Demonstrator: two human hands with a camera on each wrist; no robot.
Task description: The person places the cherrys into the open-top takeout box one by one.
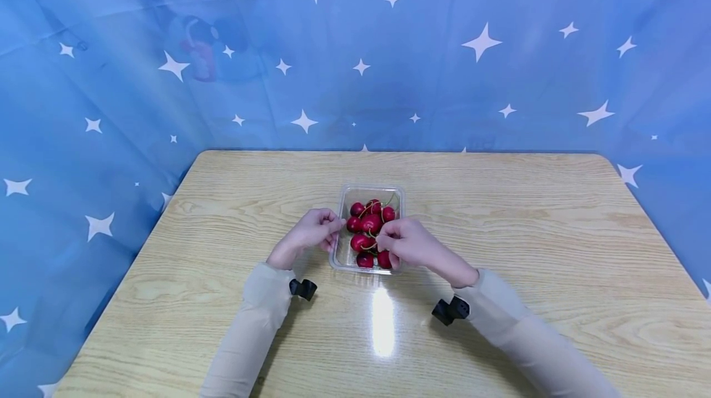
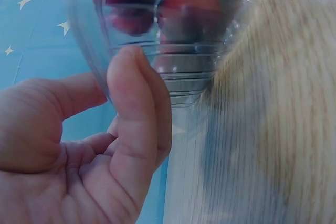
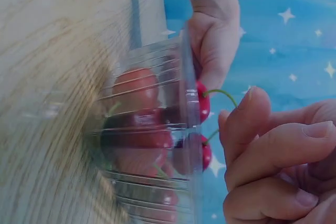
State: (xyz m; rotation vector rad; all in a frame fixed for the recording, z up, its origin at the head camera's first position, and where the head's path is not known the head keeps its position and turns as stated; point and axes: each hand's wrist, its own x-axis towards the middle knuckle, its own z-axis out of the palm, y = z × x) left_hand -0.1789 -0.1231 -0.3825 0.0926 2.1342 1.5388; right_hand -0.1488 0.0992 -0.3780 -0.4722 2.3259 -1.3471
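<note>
A clear plastic container (image 1: 371, 187) holds several dark red cherries (image 1: 371, 223) with green stems. At its left side my left hand (image 1: 310, 231) pinches the rim; the left wrist view shows thumb and forefinger on either side of the clear wall (image 2: 86, 40). Over the container's near right part, my right hand (image 1: 413, 244) pinches a cherry stem (image 3: 223, 94) between thumb and forefinger. That stem leads to a cherry (image 3: 203, 102) standing partly above the rim in the right wrist view. The other fingers of the right hand are curled.
The container stands on a light wood-grain table (image 1: 528, 225), around its middle. Behind and to the left hangs a blue cloth (image 1: 400, 77) with white stars. Black wrist cameras (image 1: 451, 310) sit on both cuffs, low over the tabletop.
</note>
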